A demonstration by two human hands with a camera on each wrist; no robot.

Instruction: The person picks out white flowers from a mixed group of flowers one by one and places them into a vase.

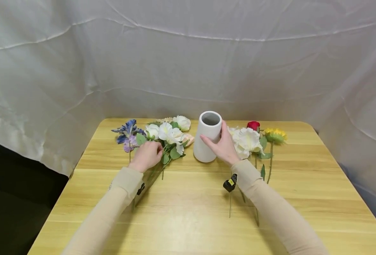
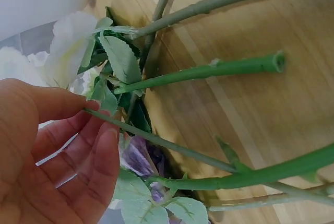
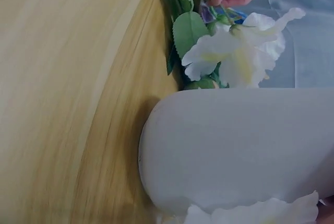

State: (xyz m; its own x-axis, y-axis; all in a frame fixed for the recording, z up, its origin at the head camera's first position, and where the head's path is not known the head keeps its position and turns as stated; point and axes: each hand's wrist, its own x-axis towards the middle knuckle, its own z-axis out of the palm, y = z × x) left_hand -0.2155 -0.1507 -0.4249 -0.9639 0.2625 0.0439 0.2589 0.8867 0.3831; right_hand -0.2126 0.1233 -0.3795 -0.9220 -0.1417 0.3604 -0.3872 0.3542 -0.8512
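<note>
A tall white vase (image 1: 203,145) stands upright on the table. My right hand (image 1: 224,145) grips it from the right side, thumb across the front and fingers behind. To the left, my left hand (image 1: 147,155) is among a bunch of artificial flowers. Its thumb and fingertips pinch a thin green flower stem (image 2: 167,144), as the left wrist view shows. White flowers (image 1: 170,132) lie just beyond that hand, and a blue flower (image 1: 128,129) and a purple flower (image 1: 130,144) lie to its left. In the right wrist view, a ruffled white flower (image 3: 235,57) is close to the vase.
Right of the vase lie a large white flower (image 1: 247,140), a red rose (image 1: 253,125) and a yellow sunflower (image 1: 275,135), stems toward the front. A pale cloth (image 1: 188,71) hangs behind the wooden table (image 1: 188,219).
</note>
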